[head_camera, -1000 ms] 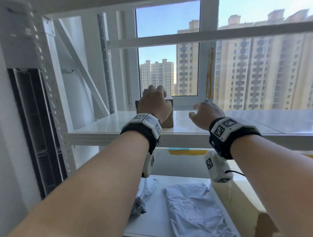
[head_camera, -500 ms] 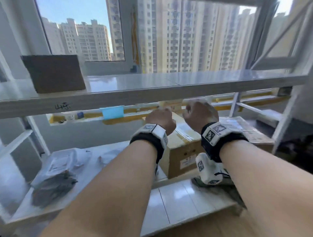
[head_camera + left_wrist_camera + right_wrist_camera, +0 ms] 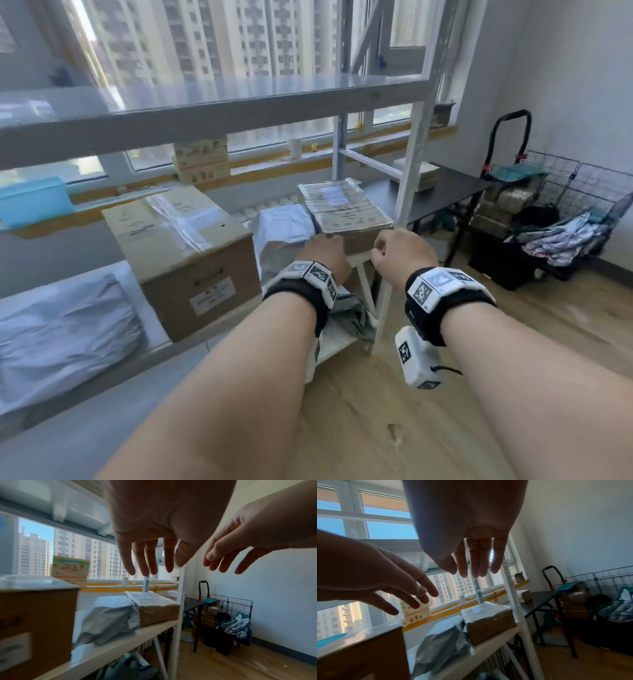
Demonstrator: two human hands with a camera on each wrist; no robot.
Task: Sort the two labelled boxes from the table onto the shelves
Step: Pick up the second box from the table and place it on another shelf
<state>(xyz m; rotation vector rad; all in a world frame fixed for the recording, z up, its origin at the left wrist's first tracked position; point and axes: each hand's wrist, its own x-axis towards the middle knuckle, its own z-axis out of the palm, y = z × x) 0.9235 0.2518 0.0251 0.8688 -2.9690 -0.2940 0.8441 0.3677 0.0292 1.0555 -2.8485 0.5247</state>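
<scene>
Both my hands are empty, held out side by side in front of the white shelf rack. My left hand and right hand hover near the rack's right front post, fingers straight and relaxed in the wrist views. A small pale cardboard box sits on the black table, beyond the rack and to its right, well out of reach of both hands.
The middle shelf holds a large cardboard box, a grey mail bag and a taped flat box. A black trolley and wire baskets of parcels stand by the right wall. The floor is wooden.
My left hand let go of the brown box on the upper shelf. Both hands came down and the view swung right, bringing the black table into sight.
</scene>
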